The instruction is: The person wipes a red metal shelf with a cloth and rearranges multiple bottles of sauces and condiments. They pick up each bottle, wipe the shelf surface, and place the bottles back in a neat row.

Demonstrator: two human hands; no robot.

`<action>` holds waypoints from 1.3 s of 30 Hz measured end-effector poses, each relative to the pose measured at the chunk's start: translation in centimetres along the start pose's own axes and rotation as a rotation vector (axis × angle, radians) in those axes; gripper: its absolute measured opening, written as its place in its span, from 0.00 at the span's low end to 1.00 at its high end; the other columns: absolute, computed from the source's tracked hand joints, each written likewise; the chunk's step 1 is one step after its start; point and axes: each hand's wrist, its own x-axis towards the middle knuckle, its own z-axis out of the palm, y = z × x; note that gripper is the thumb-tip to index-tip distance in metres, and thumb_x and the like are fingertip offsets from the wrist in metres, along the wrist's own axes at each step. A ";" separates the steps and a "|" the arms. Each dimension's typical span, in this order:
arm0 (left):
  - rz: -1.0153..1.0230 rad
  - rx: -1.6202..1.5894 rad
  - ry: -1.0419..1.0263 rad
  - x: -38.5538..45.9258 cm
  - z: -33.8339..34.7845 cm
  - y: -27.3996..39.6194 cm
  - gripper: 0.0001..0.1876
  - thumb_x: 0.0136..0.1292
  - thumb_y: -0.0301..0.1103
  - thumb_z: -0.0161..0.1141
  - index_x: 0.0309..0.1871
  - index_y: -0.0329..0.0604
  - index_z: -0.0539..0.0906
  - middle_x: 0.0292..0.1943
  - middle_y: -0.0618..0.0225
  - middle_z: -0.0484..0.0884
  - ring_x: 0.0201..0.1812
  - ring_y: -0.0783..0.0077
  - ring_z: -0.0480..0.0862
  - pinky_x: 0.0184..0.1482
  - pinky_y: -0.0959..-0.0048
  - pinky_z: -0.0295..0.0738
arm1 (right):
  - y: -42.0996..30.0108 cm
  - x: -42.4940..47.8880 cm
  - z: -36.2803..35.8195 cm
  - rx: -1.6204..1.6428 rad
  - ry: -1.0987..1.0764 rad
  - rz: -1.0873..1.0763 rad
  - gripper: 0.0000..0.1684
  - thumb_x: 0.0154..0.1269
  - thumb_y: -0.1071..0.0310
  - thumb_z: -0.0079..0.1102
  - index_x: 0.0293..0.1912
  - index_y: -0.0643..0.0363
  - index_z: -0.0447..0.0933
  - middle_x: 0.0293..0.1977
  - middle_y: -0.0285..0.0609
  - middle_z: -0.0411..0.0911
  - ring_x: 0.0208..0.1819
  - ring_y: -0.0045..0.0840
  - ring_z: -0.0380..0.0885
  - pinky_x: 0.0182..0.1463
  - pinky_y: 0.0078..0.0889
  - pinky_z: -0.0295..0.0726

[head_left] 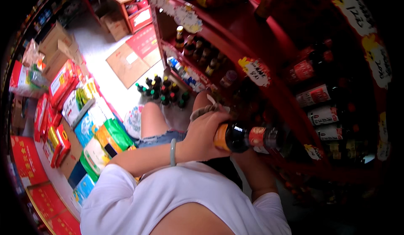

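My left hand (205, 135), with a pale green bangle (173, 152) on its wrist, grips a dark bottle (238, 137) around its orange-labelled part. The bottle lies nearly level, its red-banded neck and dark cap pointing right towards the shelves. My right forearm (252, 171) reaches up beneath the bottle; the right hand is hidden behind the left hand and the bottle. A brown twisted band (205, 110) shows just beyond my left hand. Past my bare knees, several dark bottles (164, 91) with green, yellow and red caps stand on the floor.
Red shelves (274, 93) with labelled bottles (322, 115) and handwritten tags rise close on the right. Flattened cardboard (127, 64) lies on the floor ahead. To the left are stacked colourful bags (94, 124), open cartons (58, 53) and red boxes (30, 159). A round patterned stool top (134, 121) is beside my knee.
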 end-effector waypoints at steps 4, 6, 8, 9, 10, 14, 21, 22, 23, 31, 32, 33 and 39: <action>-0.050 -0.166 0.064 -0.7 1.1 -0.5 0.41 0.32 0.36 0.78 0.54 0.43 0.71 0.44 0.60 0.78 0.45 0.56 0.80 0.48 0.65 0.73 | 0.0 -0.6 -0.3 -0.006 0.019 0.042 0.29 0.71 0.44 0.43 0.60 0.55 0.66 0.52 0.47 0.73 0.48 0.39 0.77 0.45 0.48 0.81; 0.009 -0.265 0.099 -0.3 1.2 -1.4 0.44 0.32 0.34 0.80 0.57 0.41 0.68 0.47 0.60 0.76 0.45 0.60 0.79 0.50 0.67 0.73 | 0.8 -0.9 -0.3 -0.045 0.048 0.036 0.30 0.71 0.43 0.43 0.61 0.55 0.65 0.54 0.48 0.72 0.50 0.41 0.76 0.47 0.51 0.81; 0.064 -0.326 0.135 0.8 1.0 -2.3 0.44 0.34 0.32 0.80 0.58 0.39 0.67 0.48 0.61 0.75 0.46 0.63 0.79 0.51 0.69 0.72 | 1.2 -1.8 -0.3 -0.083 0.082 0.039 0.31 0.71 0.43 0.43 0.62 0.54 0.64 0.56 0.49 0.72 0.52 0.42 0.76 0.48 0.54 0.81; -0.004 -0.327 0.095 1.2 0.6 -2.9 0.44 0.35 0.31 0.80 0.59 0.39 0.66 0.50 0.60 0.75 0.48 0.65 0.78 0.53 0.70 0.72 | 1.4 -2.1 -0.5 -0.083 0.088 0.051 0.32 0.71 0.42 0.43 0.63 0.54 0.64 0.57 0.49 0.71 0.53 0.43 0.76 0.48 0.55 0.81; -0.073 -0.329 0.058 1.6 0.4 -3.4 0.45 0.37 0.29 0.79 0.60 0.38 0.65 0.51 0.60 0.74 0.50 0.66 0.78 0.54 0.72 0.71 | 1.3 -2.9 -0.8 -0.033 0.063 0.079 0.32 0.70 0.42 0.43 0.64 0.54 0.64 0.58 0.50 0.71 0.54 0.44 0.76 0.49 0.56 0.81; 0.127 -0.143 -0.019 7.4 -1.1 -4.3 0.41 0.41 0.30 0.79 0.59 0.39 0.67 0.52 0.61 0.75 0.51 0.68 0.77 0.56 0.71 0.71 | -1.8 -6.4 0.2 0.310 -0.123 0.166 0.34 0.70 0.41 0.42 0.62 0.56 0.65 0.53 0.54 0.74 0.50 0.55 0.77 0.45 0.63 0.82; 0.063 -0.493 0.036 20.3 -0.3 -1.8 0.32 0.49 0.30 0.74 0.56 0.41 0.69 0.45 0.69 0.78 0.45 0.77 0.79 0.48 0.74 0.77 | -2.1 -12.4 -0.3 0.127 0.196 -0.323 0.30 0.72 0.43 0.41 0.61 0.55 0.67 0.47 0.51 0.79 0.42 0.47 0.82 0.37 0.52 0.87; 0.072 -0.454 -0.011 21.5 -0.3 -1.6 0.32 0.49 0.30 0.75 0.56 0.41 0.69 0.47 0.68 0.78 0.47 0.76 0.79 0.50 0.73 0.76 | -2.0 -13.0 -0.8 0.160 0.201 -0.333 0.30 0.72 0.43 0.40 0.61 0.55 0.67 0.47 0.51 0.79 0.42 0.47 0.82 0.37 0.52 0.87; 0.000 -0.391 -0.056 22.3 0.0 -1.8 0.33 0.49 0.32 0.75 0.57 0.41 0.69 0.50 0.67 0.78 0.52 0.74 0.78 0.55 0.71 0.75 | -2.0 -13.5 -1.4 0.192 0.207 -0.342 0.30 0.72 0.43 0.39 0.61 0.54 0.68 0.47 0.51 0.79 0.42 0.47 0.82 0.37 0.51 0.87; -0.019 -0.396 -0.311 26.7 4.7 -4.9 0.32 0.50 0.33 0.75 0.57 0.40 0.71 0.51 0.66 0.78 0.54 0.73 0.77 0.57 0.70 0.73 | -1.6 -16.4 -1.9 0.348 0.170 -0.412 0.31 0.72 0.41 0.38 0.60 0.55 0.68 0.46 0.49 0.79 0.42 0.45 0.82 0.35 0.47 0.88; -0.045 -0.349 -0.327 27.1 5.1 -5.5 0.32 0.50 0.33 0.75 0.57 0.39 0.71 0.51 0.66 0.79 0.53 0.73 0.78 0.57 0.70 0.74 | -1.9 -16.6 -1.8 0.380 0.146 -0.385 0.32 0.72 0.41 0.39 0.60 0.55 0.68 0.46 0.49 0.79 0.42 0.45 0.83 0.34 0.46 0.88; -0.070 -0.300 -0.341 27.5 5.5 -6.1 0.32 0.50 0.34 0.75 0.57 0.39 0.71 0.50 0.65 0.79 0.53 0.73 0.78 0.56 0.70 0.74 | -2.1 -16.7 -1.8 0.410 0.121 -0.357 0.32 0.72 0.41 0.39 0.60 0.55 0.68 0.46 0.49 0.79 0.42 0.44 0.83 0.33 0.45 0.88; -0.102 -0.353 -0.419 28.4 8.1 -6.0 0.35 0.49 0.35 0.75 0.58 0.38 0.69 0.49 0.64 0.80 0.51 0.72 0.80 0.55 0.70 0.76 | -2.7 -16.2 -2.6 0.280 0.249 -0.456 0.31 0.72 0.41 0.40 0.60 0.55 0.69 0.45 0.47 0.80 0.41 0.41 0.83 0.33 0.41 0.89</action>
